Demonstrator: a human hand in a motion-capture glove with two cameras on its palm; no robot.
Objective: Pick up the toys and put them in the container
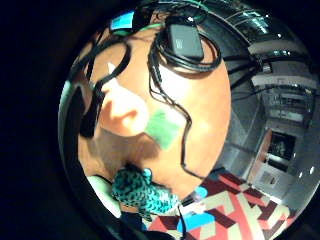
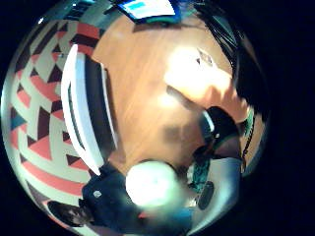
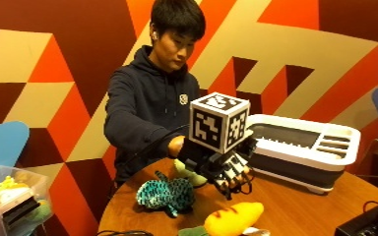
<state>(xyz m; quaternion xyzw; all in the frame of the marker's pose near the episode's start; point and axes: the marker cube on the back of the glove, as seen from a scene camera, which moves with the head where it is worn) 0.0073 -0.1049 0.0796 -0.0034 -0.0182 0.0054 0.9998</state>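
At the bottom centre of the outside view, nearest the camera, a yellow plush toy with orange stripes [image 3: 235, 218] lies on the round wooden tabletop [image 3: 294, 206], with a scrap of green plush just beside it at the frame's lower edge. A little further in, at lower centre-left, a teal and black patterned plush animal [image 3: 166, 194] stands on the tabletop. Behind it, near the person's forearm, a pale yellow-green soft toy [image 3: 188, 174] is partly hidden.

Above these, at the middle of the frame, the black-gloved right hand [image 3: 225, 169] hovers over the tabletop, its fingers pointing down and slightly spread; they appear to hold nothing, though the rig covers part of the palm. In the little finger side palm view the teal toy [image 1: 140, 190] sits near the table's edge, with a green patch [image 1: 162, 129] on the wood beside it.

Further back, at centre-right, the white and dark grey rack-like plastic container [image 3: 307, 147] sits on the tabletop, apparently with no toys in it yet.

Risk, as I judge it: the toys lie close together, so a reach for one may nudge a neighbour toward the table's edge. A soft toy pinched by an ear or leg could also slip out on the way to the container.
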